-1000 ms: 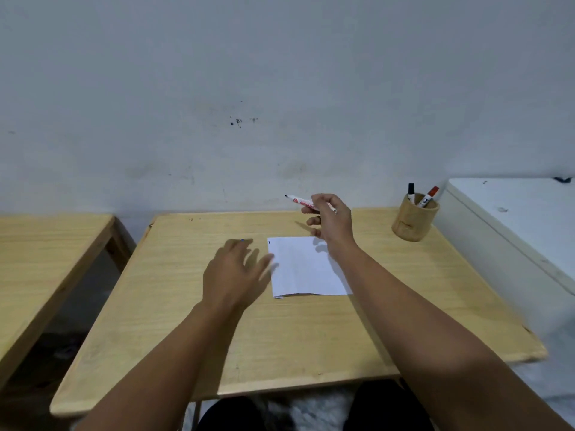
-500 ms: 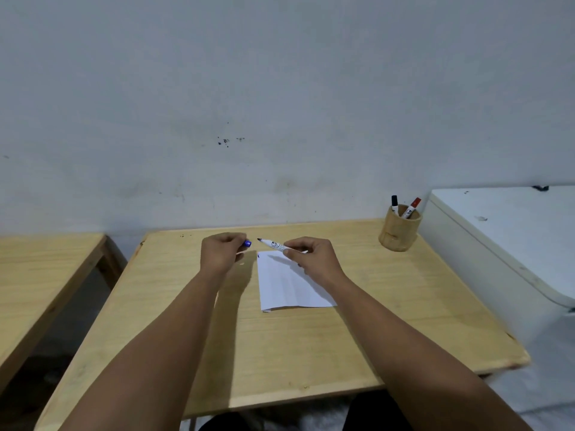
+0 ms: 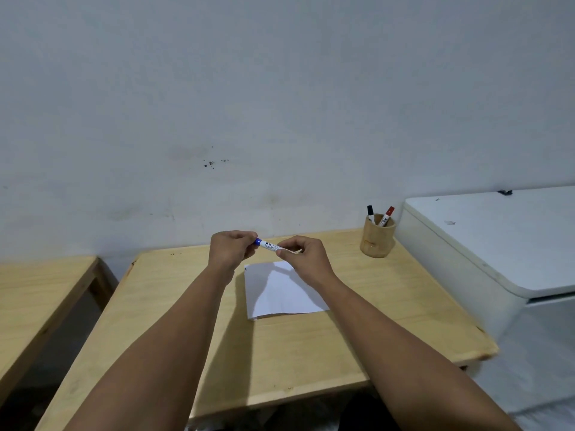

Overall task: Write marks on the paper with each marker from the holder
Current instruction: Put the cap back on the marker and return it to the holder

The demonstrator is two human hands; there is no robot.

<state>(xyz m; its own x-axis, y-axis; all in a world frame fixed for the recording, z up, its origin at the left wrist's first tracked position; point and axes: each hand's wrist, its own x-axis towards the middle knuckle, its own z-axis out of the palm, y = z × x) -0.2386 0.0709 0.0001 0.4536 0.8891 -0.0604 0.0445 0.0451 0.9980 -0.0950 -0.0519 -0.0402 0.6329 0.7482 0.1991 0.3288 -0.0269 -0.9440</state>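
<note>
Dim even light, soft arm shadows, wide-angle edge bending, slightly soft

The left hand (image 3: 231, 248) covers the blue cap end of the marker (image 3: 269, 245), and the right hand (image 3: 303, 256) hides its other end. Print on its white barrel is too small to read. Beside the marker, the holder (image 3: 376, 241) hides the lower bodies of the black marker (image 3: 370, 212) and red marker (image 3: 386, 215). Below the marker, both forearms leave the picture's bottom edge.
</note>
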